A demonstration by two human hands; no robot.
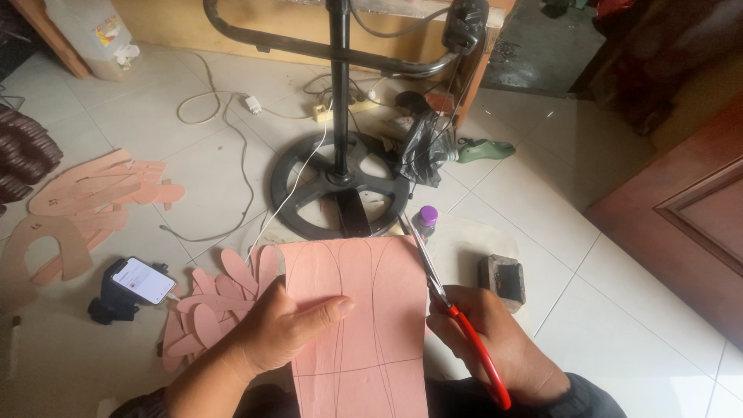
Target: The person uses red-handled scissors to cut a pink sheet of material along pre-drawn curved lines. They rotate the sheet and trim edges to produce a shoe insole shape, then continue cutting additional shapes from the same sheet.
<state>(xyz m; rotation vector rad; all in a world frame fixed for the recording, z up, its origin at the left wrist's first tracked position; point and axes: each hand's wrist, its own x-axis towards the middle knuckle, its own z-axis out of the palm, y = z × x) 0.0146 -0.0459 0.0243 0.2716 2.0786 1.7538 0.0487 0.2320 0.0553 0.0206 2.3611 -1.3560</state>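
Over tiled floor: left hand (282, 329) grips pink sheet (356, 310); right hand (495, 340) clasps red-handled scissors (457, 313) at sheet edge.

I get one view only, from the head, looking steeply down and forward over the fan stand base (340, 186). It sits close to the lap below that base; the tiled floor (542, 209) beyond it looks farther off, perhaps stretched by the lens.

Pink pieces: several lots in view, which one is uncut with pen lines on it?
The pink sheet held by the left hand, with the scissors at its right edge. The floor piles are cut-out shapes.
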